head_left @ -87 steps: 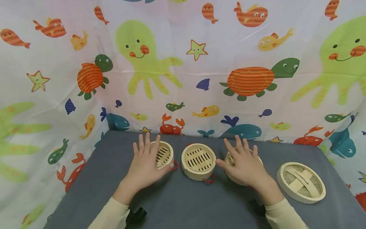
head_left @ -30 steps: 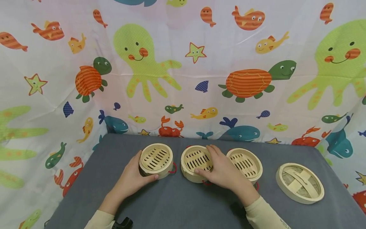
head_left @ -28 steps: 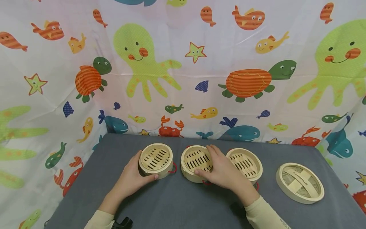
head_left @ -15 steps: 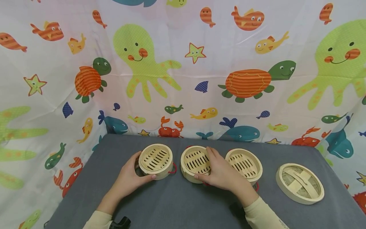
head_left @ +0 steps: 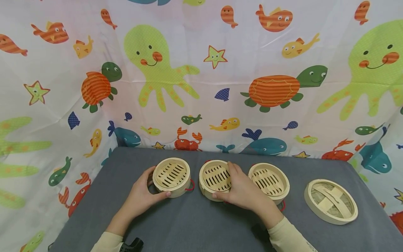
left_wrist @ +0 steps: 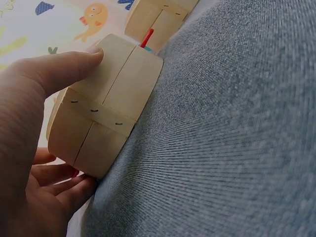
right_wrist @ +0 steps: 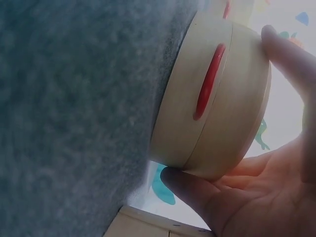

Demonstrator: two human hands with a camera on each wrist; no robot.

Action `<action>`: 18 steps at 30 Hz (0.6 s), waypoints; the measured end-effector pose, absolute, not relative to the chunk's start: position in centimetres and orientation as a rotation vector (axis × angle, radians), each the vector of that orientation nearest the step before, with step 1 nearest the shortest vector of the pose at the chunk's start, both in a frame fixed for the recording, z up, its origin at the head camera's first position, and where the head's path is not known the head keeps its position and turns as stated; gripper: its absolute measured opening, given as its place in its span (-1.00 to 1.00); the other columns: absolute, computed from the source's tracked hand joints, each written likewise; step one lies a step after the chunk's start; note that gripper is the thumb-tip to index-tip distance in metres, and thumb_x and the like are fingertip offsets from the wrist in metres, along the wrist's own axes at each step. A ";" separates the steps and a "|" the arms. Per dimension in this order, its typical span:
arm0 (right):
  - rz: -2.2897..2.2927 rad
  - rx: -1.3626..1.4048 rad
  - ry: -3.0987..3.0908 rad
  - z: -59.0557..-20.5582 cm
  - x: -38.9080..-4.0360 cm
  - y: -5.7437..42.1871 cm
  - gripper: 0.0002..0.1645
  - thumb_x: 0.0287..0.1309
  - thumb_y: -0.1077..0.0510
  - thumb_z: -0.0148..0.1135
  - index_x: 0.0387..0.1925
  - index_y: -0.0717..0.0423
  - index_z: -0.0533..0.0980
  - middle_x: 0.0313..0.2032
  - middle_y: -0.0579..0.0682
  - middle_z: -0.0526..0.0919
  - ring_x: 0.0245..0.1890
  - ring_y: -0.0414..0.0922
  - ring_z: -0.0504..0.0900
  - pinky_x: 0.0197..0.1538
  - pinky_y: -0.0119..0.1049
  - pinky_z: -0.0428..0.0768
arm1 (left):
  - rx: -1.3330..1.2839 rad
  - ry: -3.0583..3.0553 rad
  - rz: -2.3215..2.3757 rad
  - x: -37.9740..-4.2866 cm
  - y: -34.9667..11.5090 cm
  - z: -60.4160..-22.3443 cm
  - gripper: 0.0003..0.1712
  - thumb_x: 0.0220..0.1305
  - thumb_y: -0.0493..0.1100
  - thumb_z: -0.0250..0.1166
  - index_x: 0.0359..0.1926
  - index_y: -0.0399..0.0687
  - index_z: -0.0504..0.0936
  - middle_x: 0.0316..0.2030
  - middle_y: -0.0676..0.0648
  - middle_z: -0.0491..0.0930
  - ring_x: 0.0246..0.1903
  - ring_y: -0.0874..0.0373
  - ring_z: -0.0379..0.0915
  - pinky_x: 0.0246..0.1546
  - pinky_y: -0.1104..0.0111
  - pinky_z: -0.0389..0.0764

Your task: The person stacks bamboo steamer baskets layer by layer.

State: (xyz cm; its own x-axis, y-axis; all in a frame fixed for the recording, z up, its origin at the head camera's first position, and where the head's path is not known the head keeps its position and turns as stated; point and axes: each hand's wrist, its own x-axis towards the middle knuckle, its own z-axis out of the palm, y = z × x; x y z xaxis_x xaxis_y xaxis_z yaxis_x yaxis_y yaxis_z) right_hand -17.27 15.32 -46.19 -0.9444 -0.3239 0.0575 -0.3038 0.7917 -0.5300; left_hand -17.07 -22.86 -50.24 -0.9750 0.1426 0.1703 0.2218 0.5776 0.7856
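Observation:
Three small round bamboo steamer baskets with slotted tops and red side loops stand in a row on the grey cloth. My left hand (head_left: 142, 194) grips the left steamer basket (head_left: 171, 174) from its left side. In the left wrist view its thumb lies on the near wall of that basket (left_wrist: 111, 103), with fingers curled at the other side. My right hand (head_left: 245, 192) grips the middle steamer basket (head_left: 215, 177) from the right, partly covering it. The right wrist view shows thumb and fingers on opposite sides of the basket (right_wrist: 229, 98), a red loop between.
The right steamer basket (head_left: 269, 181) stands just behind my right hand and forearm. Farther right lies a round bamboo lid (head_left: 330, 202) with a crossed strap on top. A white curtain (head_left: 195, 45) printed with sea animals hangs behind and beside the grey table cloth (head_left: 189, 227).
Both hands were spread over the left and right baskets. The left has come down around the left basket; the right has moved leftward onto the middle one. Since then only slight finger shifts.

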 end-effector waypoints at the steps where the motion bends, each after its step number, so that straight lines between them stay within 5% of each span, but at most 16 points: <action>1: -0.862 -0.510 2.940 -46.2 -17.3 15.3 0.58 0.02 -0.52 0.59 0.64 0.46 0.11 0.53 0.46 0.29 0.49 0.32 0.43 0.41 0.26 0.51 | -0.311 -2.712 -1.367 -17.1 -22.9 -50.3 0.35 0.05 0.28 0.75 0.64 -0.20 0.24 0.47 -0.25 0.44 0.43 -0.18 0.46 0.36 -0.09 0.56; 18: -0.876 -0.507 2.985 -46.3 -17.3 15.1 0.49 0.02 -0.46 0.61 0.60 0.45 0.20 0.47 0.41 0.38 0.42 0.27 0.50 0.38 0.22 0.56 | -0.304 -2.732 -1.373 -17.0 -22.9 -50.3 0.34 0.08 0.27 0.74 0.66 -0.18 0.22 0.51 -0.26 0.39 0.43 -0.19 0.47 0.36 -0.13 0.55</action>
State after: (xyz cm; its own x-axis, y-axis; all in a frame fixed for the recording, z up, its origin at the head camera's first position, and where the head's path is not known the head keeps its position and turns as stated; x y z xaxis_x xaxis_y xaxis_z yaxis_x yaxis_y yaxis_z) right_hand -17.25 15.06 -46.29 -0.9482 -0.3017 0.0991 -0.3074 0.7939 -0.5246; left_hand -16.96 -22.90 -50.29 -0.9780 0.1450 0.1500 0.2069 0.5816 0.7868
